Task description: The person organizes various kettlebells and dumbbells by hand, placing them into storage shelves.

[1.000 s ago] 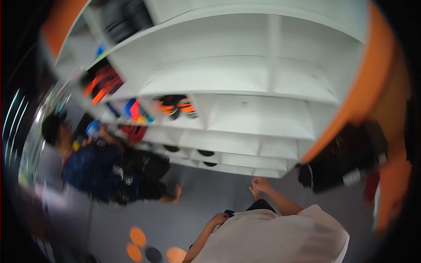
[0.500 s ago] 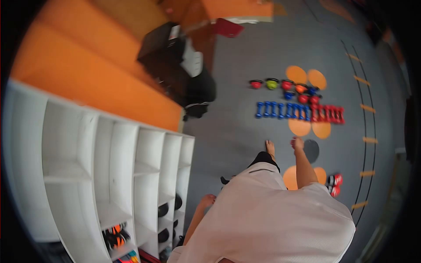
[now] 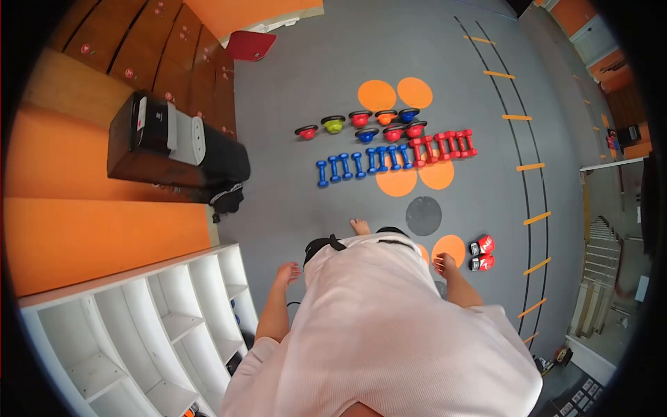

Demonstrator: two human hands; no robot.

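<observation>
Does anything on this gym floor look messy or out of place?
Mostly tidy: dumbbells sit in a neat row, kettlebells behind them. Only the red boxing gloves lie apart, by the right hand. Both hands hang empty; the left hand is near white shelves.

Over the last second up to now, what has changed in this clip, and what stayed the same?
The view swung away from the white shelf unit, which filled the picture a second ago and now sits at lower left, toward the grey floor with blue dumbbells, red dumbbells and kettlebells. The crouching person seen earlier is out of view. Left hand and right hand still hang empty at the sides.
</observation>
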